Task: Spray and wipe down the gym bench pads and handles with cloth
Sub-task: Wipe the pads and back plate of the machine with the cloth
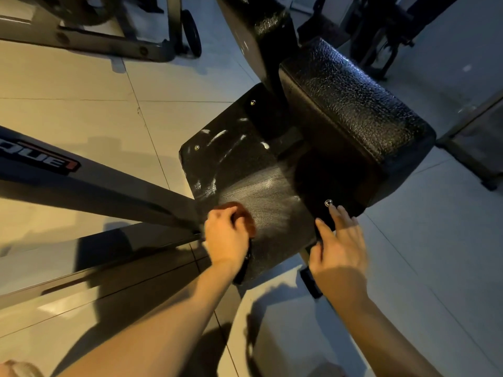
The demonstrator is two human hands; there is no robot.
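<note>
You are in the wiping step: your left grip [226, 235] is curled round the brown cloth [246, 213], pressed on the near corner of the flat black pad [258, 186]. Your right grip [337, 248] rests straight-fingered on the pad's edge, holding nothing. White spray streaks [219, 136] show farther up; sweep there next.

You can count two hands, your left hand [226, 238] and right hand [340, 248], one brown cloth [245, 210], three black pads, a flat pad [245, 170], a thick pad [353, 104] and a far pad [253, 34], three shiny bolts [252, 102] [196, 147] [328, 203], and one small wheel [192, 31].
</note>
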